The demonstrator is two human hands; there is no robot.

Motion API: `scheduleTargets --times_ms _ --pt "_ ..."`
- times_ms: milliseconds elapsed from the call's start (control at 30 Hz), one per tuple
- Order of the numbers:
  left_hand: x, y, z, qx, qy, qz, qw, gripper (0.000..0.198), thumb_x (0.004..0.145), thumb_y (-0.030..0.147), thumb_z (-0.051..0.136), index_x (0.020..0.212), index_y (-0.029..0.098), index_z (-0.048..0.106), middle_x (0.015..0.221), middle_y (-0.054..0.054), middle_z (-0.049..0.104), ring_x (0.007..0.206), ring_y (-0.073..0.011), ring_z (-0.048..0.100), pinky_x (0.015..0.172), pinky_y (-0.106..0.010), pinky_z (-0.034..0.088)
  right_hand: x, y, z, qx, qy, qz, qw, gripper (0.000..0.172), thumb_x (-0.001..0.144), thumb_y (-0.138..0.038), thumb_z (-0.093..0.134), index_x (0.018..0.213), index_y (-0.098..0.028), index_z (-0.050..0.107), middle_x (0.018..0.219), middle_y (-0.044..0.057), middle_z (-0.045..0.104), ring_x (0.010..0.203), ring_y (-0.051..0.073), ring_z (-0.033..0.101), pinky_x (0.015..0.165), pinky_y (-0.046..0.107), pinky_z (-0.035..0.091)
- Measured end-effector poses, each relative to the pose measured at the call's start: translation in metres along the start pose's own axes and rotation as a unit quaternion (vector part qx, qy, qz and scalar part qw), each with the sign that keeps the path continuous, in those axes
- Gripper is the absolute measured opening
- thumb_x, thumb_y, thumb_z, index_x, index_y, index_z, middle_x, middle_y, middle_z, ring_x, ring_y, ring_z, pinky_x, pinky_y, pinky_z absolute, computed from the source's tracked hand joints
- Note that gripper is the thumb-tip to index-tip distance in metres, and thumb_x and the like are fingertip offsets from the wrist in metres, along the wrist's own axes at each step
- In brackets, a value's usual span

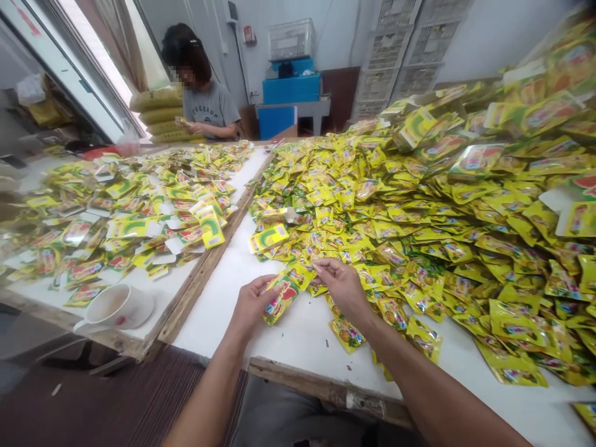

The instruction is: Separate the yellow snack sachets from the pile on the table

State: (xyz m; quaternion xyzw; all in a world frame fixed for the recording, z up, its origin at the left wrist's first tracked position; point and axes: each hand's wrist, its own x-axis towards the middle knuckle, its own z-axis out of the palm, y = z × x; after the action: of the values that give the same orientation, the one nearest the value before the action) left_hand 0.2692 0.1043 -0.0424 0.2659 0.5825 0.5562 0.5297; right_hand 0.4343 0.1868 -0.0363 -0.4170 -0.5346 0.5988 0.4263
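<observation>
My left hand (251, 304) is closed around a small yellow-green carton (282, 299) with a watermelon picture, tilted above the white tabletop. At the carton's far end, my right hand (343, 289) has its thumb and fingers pinched together. Yellow shows between that end and the fingertips, but whether it is a flap or a sachet I cannot make out. Just beyond my hands lies a heap of shiny yellow sachets (428, 211). One flat carton (269, 238) rests at the heap's near left edge. Loose sachets (347, 335) lie below my right wrist.
A wooden strip (205, 273) divides the tabletop. Left of it are many cartons (135, 226) and a white cup (112, 307) near the front edge. Across the table a person (209, 102) holds a small item. Blue boxes (291, 89) and stacked crates (384, 62) stand behind.
</observation>
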Motion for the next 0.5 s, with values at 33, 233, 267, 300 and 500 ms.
scheduleTargets --times_ms 33,233,267,300,500 --pt "-0.001 0.000 0.001 0.012 -0.003 0.000 1.000 0.048 0.055 0.037 0.080 0.096 0.015 0.067 0.083 -0.005 0.074 0.067 -0.0176 0.067 0.064 -0.026 0.052 -0.002 -0.001 -0.001 -0.020 -0.014 -0.016 1.000 0.034 0.065 -0.050 0.068 0.078 -0.018 0.066 0.072 0.002 0.065 0.062 0.015 0.061 0.063 0.032 0.054" --pt "-0.004 0.002 0.009 0.018 -0.013 0.008 1.000 0.045 0.056 0.035 0.080 0.095 0.016 0.068 0.085 -0.004 0.074 0.069 -0.0172 0.068 0.065 -0.025 0.053 -0.001 -0.008 -0.008 -0.061 0.008 -0.059 0.996 0.031 0.060 -0.046 0.073 0.064 -0.018 0.058 0.059 -0.001 0.058 0.056 0.013 0.054 0.054 0.026 0.047" --pt "-0.005 0.003 0.009 0.016 -0.011 0.004 1.000 0.045 0.056 0.034 0.080 0.094 0.016 0.068 0.084 -0.004 0.074 0.067 -0.0170 0.067 0.065 -0.025 0.053 0.000 -0.009 -0.010 -0.055 0.020 -0.058 0.997 0.031 0.060 -0.046 0.073 0.066 -0.018 0.059 0.059 -0.001 0.058 0.056 0.013 0.054 0.054 0.026 0.046" --pt "-0.005 0.004 0.010 0.014 -0.009 -0.001 1.000 0.044 0.055 0.034 0.081 0.093 0.015 0.068 0.082 -0.004 0.074 0.066 -0.0168 0.067 0.064 -0.025 0.053 0.001 -0.010 -0.011 -0.052 0.030 -0.060 0.996 0.031 0.060 -0.045 0.073 0.070 -0.018 0.060 0.061 0.000 0.059 0.057 0.014 0.055 0.054 0.026 0.047" --pt "-0.008 0.002 0.010 0.004 -0.013 -0.006 1.000 0.044 0.056 0.033 0.081 0.094 0.015 0.067 0.081 -0.004 0.074 0.064 -0.0148 0.067 0.061 -0.023 0.052 -0.003 -0.011 -0.008 -0.189 0.080 -0.183 0.961 0.016 0.078 -0.034 0.058 0.080 -0.020 0.065 0.079 0.005 0.067 0.076 0.018 0.061 0.072 0.031 0.049"
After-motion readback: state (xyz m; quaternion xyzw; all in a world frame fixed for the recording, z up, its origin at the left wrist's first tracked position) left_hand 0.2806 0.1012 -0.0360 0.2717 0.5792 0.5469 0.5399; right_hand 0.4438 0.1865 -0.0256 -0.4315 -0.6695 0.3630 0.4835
